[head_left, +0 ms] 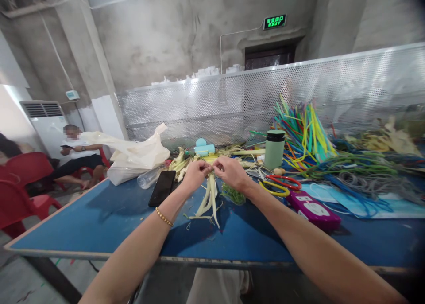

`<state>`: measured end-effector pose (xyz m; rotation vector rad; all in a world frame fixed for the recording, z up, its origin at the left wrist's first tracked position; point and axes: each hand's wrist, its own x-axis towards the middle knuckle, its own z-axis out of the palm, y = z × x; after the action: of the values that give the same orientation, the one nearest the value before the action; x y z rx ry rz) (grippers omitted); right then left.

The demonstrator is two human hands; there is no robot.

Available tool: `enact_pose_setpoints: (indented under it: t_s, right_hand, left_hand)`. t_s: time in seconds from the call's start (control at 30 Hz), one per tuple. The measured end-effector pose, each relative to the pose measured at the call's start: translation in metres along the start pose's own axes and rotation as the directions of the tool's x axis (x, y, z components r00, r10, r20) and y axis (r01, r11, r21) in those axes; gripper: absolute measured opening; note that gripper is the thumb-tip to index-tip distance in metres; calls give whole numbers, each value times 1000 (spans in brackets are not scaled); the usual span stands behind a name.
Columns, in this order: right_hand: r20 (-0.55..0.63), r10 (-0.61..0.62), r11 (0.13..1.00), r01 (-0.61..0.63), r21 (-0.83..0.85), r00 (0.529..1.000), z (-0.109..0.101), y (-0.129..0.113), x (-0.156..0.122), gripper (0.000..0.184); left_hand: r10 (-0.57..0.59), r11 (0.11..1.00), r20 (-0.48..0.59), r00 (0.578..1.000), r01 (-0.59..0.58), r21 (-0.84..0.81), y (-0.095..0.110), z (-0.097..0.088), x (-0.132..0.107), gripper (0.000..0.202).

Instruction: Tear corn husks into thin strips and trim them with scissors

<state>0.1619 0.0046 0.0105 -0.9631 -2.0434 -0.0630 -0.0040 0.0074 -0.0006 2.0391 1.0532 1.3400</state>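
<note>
My left hand (pixel 195 175) and my right hand (pixel 231 172) meet above the middle of the table, fingers pinched close together. Both grip the top end of a bundle of pale yellow-green plant strips (pixel 210 196), which look like husk. The strips hang and fan out down towards the blue tabletop (pixel 126 231). What the fingertips do at the top end is too small to make out. Beside my right hand lies a small tangle of green strands (pixel 234 194). Behind my hands is a pile of similar pale plant pieces (pixel 179 163).
Left of my hands lie a black phone (pixel 162 188), a clear bottle (pixel 149 177) and a white plastic bag (pixel 139 157). To the right stand a green tumbler (pixel 274 151), scissors (pixel 279 188), a purple box (pixel 314 210) and colourful pipe cleaners (pixel 310 135). A seated person (pixel 78 151) is farther left.
</note>
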Motion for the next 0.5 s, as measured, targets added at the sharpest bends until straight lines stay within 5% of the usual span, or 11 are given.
enact_pose_setpoints:
  t_s: [0.33,0.5]
  right_hand:
    - [145,313,840,-345,419,939,-3,-1,3,19]
    - [332,360,638,-490,595,872,-6,-7,-1,20]
  left_hand:
    - [121,945,-100,988,-84,317,17,3,-5,12]
    - [126,956,-136,983,-84,281,18,3,-6,11]
